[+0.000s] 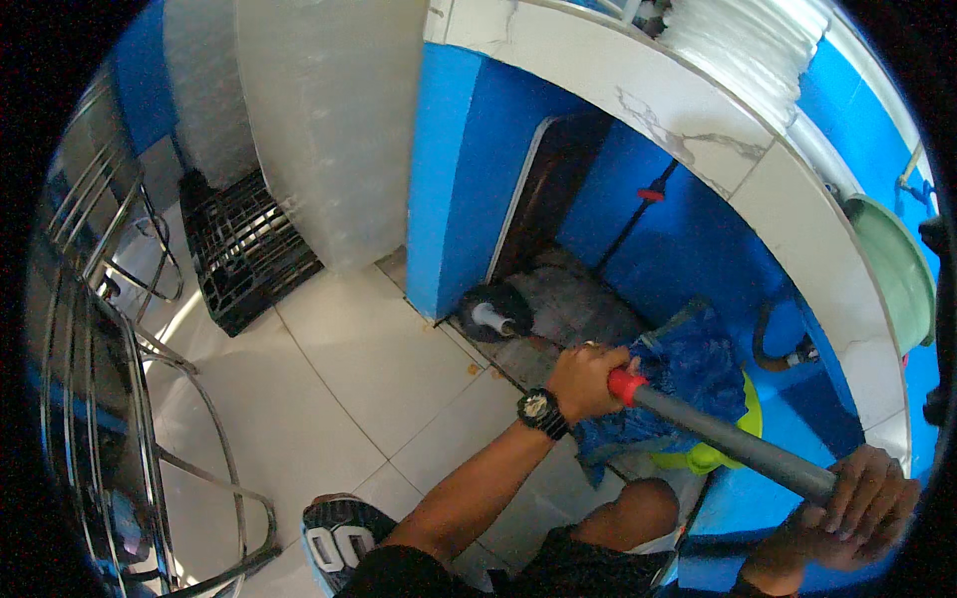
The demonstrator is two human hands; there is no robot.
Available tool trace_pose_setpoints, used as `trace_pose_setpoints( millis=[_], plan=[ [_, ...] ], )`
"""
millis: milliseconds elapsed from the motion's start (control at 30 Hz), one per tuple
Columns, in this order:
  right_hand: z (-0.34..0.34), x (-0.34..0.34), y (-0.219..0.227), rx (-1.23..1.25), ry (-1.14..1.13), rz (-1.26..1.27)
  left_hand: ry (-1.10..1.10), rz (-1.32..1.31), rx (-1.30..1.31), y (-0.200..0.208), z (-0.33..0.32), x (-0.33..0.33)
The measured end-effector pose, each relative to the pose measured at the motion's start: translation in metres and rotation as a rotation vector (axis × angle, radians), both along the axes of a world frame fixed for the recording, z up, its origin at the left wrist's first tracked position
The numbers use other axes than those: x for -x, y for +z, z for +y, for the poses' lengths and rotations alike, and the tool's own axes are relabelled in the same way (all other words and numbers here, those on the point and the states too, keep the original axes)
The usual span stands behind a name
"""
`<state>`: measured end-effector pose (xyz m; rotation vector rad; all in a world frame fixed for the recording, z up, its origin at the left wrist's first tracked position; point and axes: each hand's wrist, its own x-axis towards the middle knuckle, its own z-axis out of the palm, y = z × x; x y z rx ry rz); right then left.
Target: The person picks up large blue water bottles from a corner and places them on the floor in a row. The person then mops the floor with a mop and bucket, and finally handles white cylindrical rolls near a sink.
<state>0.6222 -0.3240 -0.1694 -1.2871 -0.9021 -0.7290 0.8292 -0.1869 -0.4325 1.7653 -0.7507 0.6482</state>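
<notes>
Tiled floor [344,329], grey red-collared pole [736,439]

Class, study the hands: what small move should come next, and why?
Probably ease the round black head with grey socket rightward: it sits beside the blue painted pillar, dull grey tiles lie to its right, and left hand and right hand both grip the red-collared grey pole.

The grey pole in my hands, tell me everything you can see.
The grey pole looks straight, thick and plastic-like, with a red collar. It slants from the centre to the lower right, crossing in front of a blue cloth. The left hand grips beside the collar, the right hand farther down. Beyond the left hand it seems to lead to a dark round head.
</notes>
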Motion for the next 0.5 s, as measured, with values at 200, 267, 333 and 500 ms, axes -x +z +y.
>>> trace_pose_setpoints(
  millis=[200,267,333,500],
  plan=[
    [-0.001,0.008,0.007,0.131,0.137,0.057,0.047,-0.096,0.091,-0.006,0.012,0.02],
    [0.004,0.003,0.004,0.177,0.14,0.099,0.083,-0.144,0.111,-0.011,0.009,0.01],
    [0.006,-0.004,0.0,0.228,0.147,0.142,0.108,-0.167,0.129,-0.017,0.005,-0.001],
    [0.004,-0.007,-0.011,0.062,0.093,0.133,0.096,-0.161,0.157,-0.02,-0.004,-0.011]
  ],
)
